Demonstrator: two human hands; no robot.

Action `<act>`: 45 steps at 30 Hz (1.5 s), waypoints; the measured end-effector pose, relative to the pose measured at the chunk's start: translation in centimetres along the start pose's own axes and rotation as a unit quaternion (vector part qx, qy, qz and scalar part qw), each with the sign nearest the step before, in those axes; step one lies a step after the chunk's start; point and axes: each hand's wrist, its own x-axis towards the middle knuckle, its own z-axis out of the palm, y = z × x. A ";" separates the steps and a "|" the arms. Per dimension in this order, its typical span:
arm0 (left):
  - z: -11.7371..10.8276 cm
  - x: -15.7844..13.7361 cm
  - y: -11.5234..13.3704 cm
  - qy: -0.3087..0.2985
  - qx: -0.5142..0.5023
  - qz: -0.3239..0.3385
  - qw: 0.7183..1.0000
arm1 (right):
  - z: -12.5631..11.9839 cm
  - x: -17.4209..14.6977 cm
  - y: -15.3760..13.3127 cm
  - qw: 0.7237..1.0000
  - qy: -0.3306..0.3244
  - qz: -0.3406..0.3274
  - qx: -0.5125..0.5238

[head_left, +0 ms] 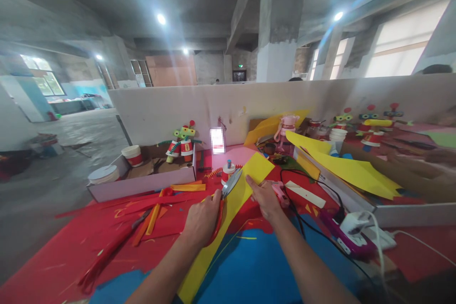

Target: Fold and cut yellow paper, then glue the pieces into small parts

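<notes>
My left hand [202,217] is wrapped round the red handles of a pair of scissors [232,183], whose metal blades point up and to the right over a long yellow sheet [254,175]. My right hand [262,195] pinches the right edge of that sheet near its far end. The sheet runs diagonally down toward me across the blue sheet [245,270]. Just beyond the blades stands a small white cup piece [228,171] with a blue top. Whether the blades touch the sheet I cannot tell.
At left lie red-handled scissors [107,252] among orange strips [153,218]. A box [142,185] with robot figures [187,145] stands behind. At right are a power strip [347,235], a black cable [301,223] and a box [409,213] bearing yellow sheets [351,173]. A white partition [171,109] rises behind.
</notes>
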 end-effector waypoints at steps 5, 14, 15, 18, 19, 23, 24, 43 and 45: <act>-0.1 0.0 0.1 -0.006 -0.005 0.007 1.000 | -0.1 -0.1 -0.1 0.998 -0.031 0.016 0.049; -0.5 0.0 0.2 -0.019 -0.013 0.007 1.000 | -0.1 -0.2 -0.5 0.995 -0.042 0.031 0.087; -0.4 0.0 0.1 -0.017 -0.015 0.008 1.000 | -0.1 -0.1 -0.4 0.995 -0.042 0.034 0.087; -0.2 0.1 0.0 -0.015 -0.022 0.013 1.000 | -0.3 0.2 0.1 0.995 -0.047 0.030 0.087; -0.1 0.1 -0.1 -0.017 -0.023 0.013 1.000 | -0.4 0.3 0.3 0.995 -0.050 0.026 0.084; 0.5 0.3 -0.4 -0.010 -0.022 0.018 1.000 | -0.6 0.6 0.8 0.997 -0.047 0.017 0.066; 0.8 0.4 -0.5 -0.002 -0.024 0.021 0.999 | -0.6 0.6 0.8 0.997 -0.046 0.019 0.064; 1.1 0.5 -0.4 0.014 -0.051 0.014 0.999 | 0.1 -0.1 0.4 0.995 -0.082 0.012 0.057; 1.2 0.5 -0.4 0.016 -0.056 0.014 0.998 | 0.1 -0.1 0.4 0.995 -0.081 0.013 0.057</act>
